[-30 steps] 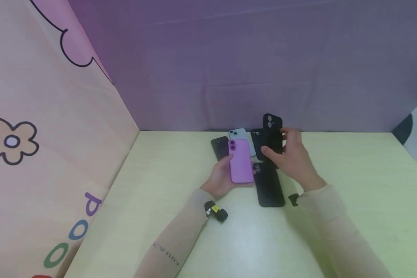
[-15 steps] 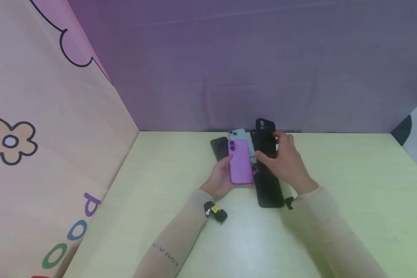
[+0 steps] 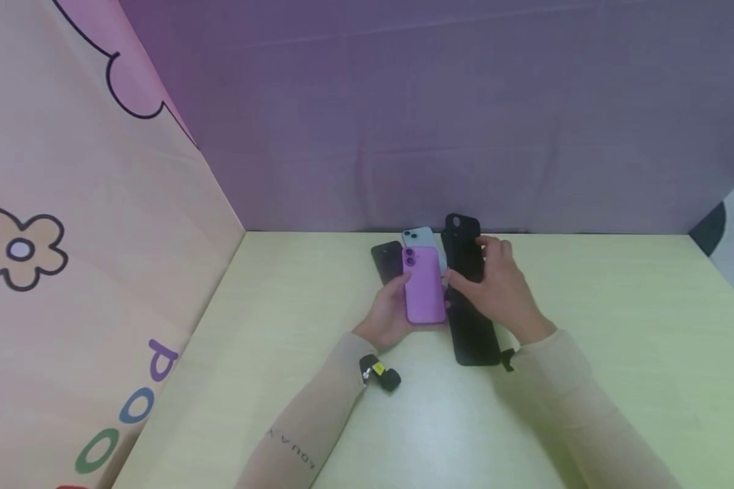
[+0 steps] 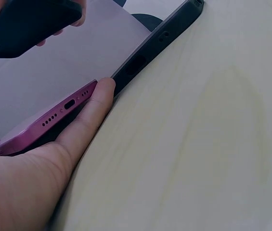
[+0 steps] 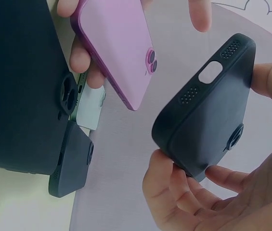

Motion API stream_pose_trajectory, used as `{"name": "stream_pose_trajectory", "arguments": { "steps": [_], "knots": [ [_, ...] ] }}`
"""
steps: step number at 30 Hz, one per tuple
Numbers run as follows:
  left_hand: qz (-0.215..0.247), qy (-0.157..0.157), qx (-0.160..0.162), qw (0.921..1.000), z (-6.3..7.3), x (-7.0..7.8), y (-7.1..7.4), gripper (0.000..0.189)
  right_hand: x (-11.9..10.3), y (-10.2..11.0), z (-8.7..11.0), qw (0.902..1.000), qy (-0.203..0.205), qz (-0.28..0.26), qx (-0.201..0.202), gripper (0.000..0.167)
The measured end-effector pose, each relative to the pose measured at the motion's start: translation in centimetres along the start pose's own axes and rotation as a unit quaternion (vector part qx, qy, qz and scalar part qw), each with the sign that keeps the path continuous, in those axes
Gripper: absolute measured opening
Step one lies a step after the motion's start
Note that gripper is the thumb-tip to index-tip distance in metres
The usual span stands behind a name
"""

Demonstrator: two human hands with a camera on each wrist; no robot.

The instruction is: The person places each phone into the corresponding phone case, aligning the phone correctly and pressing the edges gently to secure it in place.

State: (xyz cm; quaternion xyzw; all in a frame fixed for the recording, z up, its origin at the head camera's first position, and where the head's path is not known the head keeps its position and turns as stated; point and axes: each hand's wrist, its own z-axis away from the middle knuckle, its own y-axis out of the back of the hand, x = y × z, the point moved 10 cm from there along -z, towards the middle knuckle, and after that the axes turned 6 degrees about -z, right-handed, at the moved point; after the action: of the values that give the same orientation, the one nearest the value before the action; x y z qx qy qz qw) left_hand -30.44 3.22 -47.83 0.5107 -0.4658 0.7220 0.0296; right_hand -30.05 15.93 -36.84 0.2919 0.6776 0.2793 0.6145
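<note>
My left hand (image 3: 387, 318) grips a pink-purple phone (image 3: 424, 288), back upward, thumb on its left edge and fingertips at the right. My right hand (image 3: 503, 293) pinches a black phone case (image 3: 463, 246) by its two long edges, raised above the table. In the right wrist view the held case (image 5: 213, 101) shows its bottom edge, with a port slot and two dotted speaker grilles, and its camera cutout. The pink phone's bottom port edge (image 4: 63, 108) faces the left wrist camera. Below the right hand another black case (image 3: 475, 343) lies on the table, partly covered.
Behind the pink phone lie a light blue phone (image 3: 421, 238) and, to its left, a dark case or phone (image 3: 387, 257). A further black case (image 5: 75, 161) appears in the right wrist view. A purple cloth backdrop (image 3: 367, 136) rises at the table's (image 3: 618, 326) far edge.
My right hand has moved left and slightly down with the black case, bringing it closer to the pink phone. The left hand and pink phone have stayed in place.
</note>
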Motion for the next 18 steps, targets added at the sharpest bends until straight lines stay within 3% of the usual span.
{"name": "stream_pose_trajectory", "arguments": {
  "steps": [18],
  "knots": [
    [-0.007,-0.003,-0.009,0.9999,-0.04,-0.04,-0.06,0.049,0.1,-0.32,-0.01,1.0,0.005,-0.006,-0.004,0.097]
  ]
}}
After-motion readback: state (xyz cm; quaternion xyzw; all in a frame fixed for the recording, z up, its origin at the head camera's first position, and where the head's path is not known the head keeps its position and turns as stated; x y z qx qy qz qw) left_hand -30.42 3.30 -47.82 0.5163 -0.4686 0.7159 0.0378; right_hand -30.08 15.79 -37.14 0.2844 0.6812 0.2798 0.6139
